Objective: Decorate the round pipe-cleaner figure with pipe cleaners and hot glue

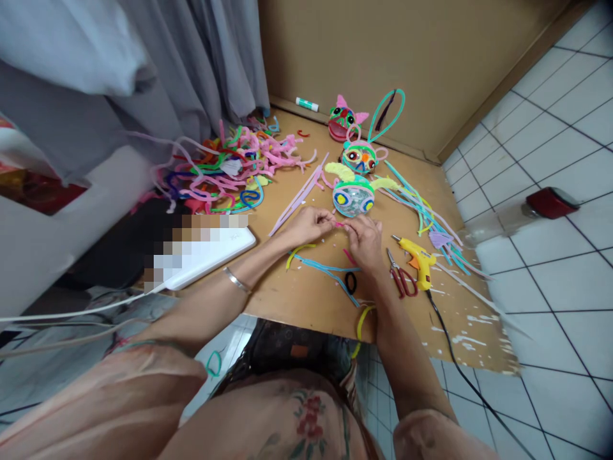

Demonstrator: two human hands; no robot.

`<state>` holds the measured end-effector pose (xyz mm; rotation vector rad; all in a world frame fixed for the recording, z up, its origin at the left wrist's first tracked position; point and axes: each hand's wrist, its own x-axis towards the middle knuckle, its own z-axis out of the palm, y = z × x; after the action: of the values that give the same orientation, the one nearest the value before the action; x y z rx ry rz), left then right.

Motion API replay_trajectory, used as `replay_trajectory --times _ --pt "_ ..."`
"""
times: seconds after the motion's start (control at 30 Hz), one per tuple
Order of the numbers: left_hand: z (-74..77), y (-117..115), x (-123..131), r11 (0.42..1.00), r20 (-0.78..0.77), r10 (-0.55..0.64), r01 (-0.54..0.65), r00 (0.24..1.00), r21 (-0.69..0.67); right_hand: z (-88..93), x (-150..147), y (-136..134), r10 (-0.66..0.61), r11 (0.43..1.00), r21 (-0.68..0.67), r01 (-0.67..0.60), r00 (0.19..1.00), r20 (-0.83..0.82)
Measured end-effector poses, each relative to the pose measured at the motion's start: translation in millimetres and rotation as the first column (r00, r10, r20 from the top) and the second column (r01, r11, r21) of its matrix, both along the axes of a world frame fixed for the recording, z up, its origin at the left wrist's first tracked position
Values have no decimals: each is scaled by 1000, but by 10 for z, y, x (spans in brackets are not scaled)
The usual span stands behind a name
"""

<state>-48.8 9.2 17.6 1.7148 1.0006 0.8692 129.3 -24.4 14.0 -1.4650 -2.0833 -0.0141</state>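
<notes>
My left hand [310, 225] and my right hand [364, 240] meet over a brown board [297, 300], both pinching a short pink pipe cleaner [339, 224] between their fingertips. Just beyond them sits a round craft face [353, 195] with blue and yellow eyes and yellow fuzzy ears. Two more pipe-cleaner faces, one orange-beaked [360, 158] and one red with pink ears [343, 121], stand farther back. A silver bangle circles my left wrist.
A yellow glue gun [418, 260] and red scissors [401, 278] lie right of my hands. A heap of coloured pipe cleaners [225, 171] lies at back left, loose strands [431, 223] at right. A white flat device [205, 262] sits left. White floor tiles surround the board.
</notes>
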Motion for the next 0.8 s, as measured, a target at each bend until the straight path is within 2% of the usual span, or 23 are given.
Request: replay_trajectory --times 0.17,0.33,0.43,0.6,0.8 --pt "-3 -3 -2 995 25 -93 94 995 -37 31 44 12 49 999 -16 -48 997 51" --pt "-39 15 9 984 22 -139 140 990 -109 69 46 -1 130 991 -46 -128 990 57" --pt "-46 11 13 984 44 -111 116 993 -138 78 39 -7 123 992 -33 -123 992 -4" --pt "-40 0 29 963 170 -37 80 985 -257 96 66 -8 98 995 34 -94 986 -138" --pt "-12 -2 79 940 336 52 67 941 -333 124 23 -37 99 993 85 -83 973 -209"
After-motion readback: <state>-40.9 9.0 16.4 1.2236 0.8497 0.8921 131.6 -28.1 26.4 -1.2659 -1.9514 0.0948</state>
